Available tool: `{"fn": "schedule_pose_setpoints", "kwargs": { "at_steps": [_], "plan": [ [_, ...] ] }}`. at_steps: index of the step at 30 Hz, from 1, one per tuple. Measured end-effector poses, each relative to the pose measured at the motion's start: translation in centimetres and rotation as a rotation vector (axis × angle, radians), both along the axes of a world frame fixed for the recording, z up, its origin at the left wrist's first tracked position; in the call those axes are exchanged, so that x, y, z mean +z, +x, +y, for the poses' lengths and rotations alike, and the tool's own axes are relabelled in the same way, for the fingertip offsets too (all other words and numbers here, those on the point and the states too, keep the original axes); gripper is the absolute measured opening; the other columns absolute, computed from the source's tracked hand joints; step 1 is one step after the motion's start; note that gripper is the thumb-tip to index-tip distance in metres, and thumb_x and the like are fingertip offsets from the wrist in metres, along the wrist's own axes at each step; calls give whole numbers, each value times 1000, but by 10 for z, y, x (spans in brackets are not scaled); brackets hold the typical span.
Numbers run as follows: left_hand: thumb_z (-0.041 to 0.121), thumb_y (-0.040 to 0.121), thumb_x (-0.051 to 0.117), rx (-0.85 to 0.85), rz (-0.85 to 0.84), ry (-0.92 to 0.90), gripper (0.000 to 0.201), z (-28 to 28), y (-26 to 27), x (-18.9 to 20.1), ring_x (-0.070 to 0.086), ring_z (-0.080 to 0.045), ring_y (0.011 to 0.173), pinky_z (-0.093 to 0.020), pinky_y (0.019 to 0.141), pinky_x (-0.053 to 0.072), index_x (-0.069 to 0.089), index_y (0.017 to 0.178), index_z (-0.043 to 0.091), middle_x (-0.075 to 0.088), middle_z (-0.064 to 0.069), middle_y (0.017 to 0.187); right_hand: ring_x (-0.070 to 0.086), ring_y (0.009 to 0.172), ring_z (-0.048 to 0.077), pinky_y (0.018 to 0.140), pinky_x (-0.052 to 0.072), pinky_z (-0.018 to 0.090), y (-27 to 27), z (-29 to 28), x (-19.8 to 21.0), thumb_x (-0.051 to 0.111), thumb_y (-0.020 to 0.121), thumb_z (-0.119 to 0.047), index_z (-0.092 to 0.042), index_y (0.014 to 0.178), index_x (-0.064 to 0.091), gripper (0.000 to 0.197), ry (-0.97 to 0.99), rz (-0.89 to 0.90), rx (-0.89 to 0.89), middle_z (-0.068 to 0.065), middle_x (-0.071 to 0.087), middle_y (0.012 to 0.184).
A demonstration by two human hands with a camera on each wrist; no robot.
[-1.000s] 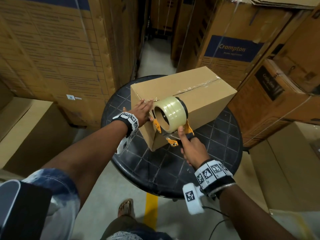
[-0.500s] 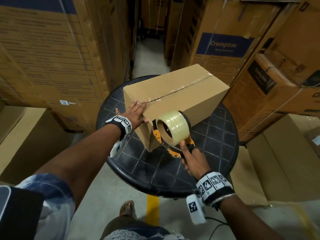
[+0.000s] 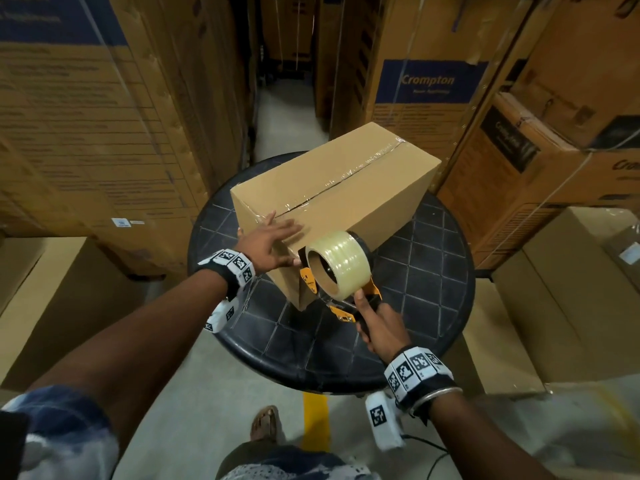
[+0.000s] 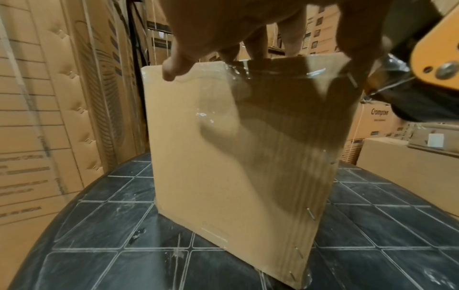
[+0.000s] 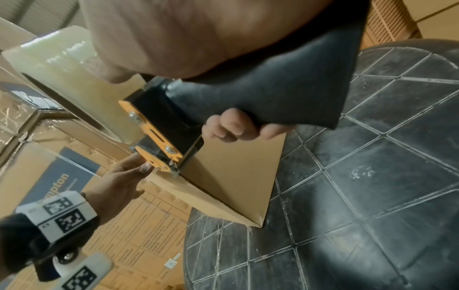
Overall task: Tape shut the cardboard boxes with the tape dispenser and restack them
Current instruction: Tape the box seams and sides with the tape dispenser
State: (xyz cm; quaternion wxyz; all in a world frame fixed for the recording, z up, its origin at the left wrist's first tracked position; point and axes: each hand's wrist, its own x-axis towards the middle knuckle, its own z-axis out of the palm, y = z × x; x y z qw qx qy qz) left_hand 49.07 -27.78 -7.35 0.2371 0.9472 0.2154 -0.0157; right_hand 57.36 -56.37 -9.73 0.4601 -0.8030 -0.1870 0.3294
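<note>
A plain cardboard box [image 3: 346, 188] stands on a round black table [image 3: 436, 271], clear tape running along its top seam. My left hand [image 3: 270, 244] lies flat with straight fingers on the box's near top edge, over the tape end; the left wrist view shows the taped near face of the box [image 4: 236, 166] under my fingers [image 4: 174, 66]. My right hand [image 3: 381, 323] grips the black handle of an orange tape dispenser [image 3: 332, 271] carrying a clear tape roll [image 5: 62, 78]. The dispenser's front sits against the box's near corner, beside my left fingers.
Tall stacks of printed cartons [image 3: 86, 116] stand to the left and at the right [image 3: 433, 91], with a narrow aisle [image 3: 284, 116] between them. Plain boxes [image 3: 554, 306] sit low at the right and left [image 3: 52, 299]. My sandalled foot [image 3: 265, 422] stands by a yellow floor line.
My left hand has slid from the box's near end face up onto its top edge. The dispenser dipped low on the end face, then rose back to the box's near corner.
</note>
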Motion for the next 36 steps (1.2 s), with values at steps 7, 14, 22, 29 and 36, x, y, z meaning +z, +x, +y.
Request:
{"fn": "schedule_pose_setpoints", "kwargs": {
  "at_steps": [7,14,22,29,36],
  "plan": [
    [48,92,58,-44,136,165,63,-14,8,7,-12,-20,151,-79,100,-8,22,140,66,6,24,160,52,49,13,57,43,31,0,-5,-6,39,52,-110,-13,76,62,102,24,54,-23,0,58,57],
    [58,83,49,-253,157,27,60,-23,26,19,13,-25,151,-70,113,11,45,141,41,20,30,152,50,50,14,49,40,24,0,-14,-9,44,68,-89,-14,73,60,77,83,130,-34,6,58,64],
    [52,92,54,-302,327,100,59,-18,40,8,5,-30,151,-70,113,12,33,147,48,2,30,159,47,38,10,48,39,23,3,-16,-17,33,62,-103,-14,69,60,93,75,89,-1,6,56,57],
    [48,98,49,-302,366,119,48,-25,43,16,1,-31,151,-69,115,9,37,145,49,-6,36,151,47,44,9,54,40,29,6,-26,-16,37,62,-104,-15,81,59,94,132,92,31,1,56,61],
    [32,102,46,-285,396,120,33,-44,44,27,-5,-38,150,-59,120,7,58,131,41,-6,17,163,56,61,10,69,46,29,7,-53,-18,44,79,-79,-29,74,56,52,75,10,96,-10,58,63]
  ]
}}
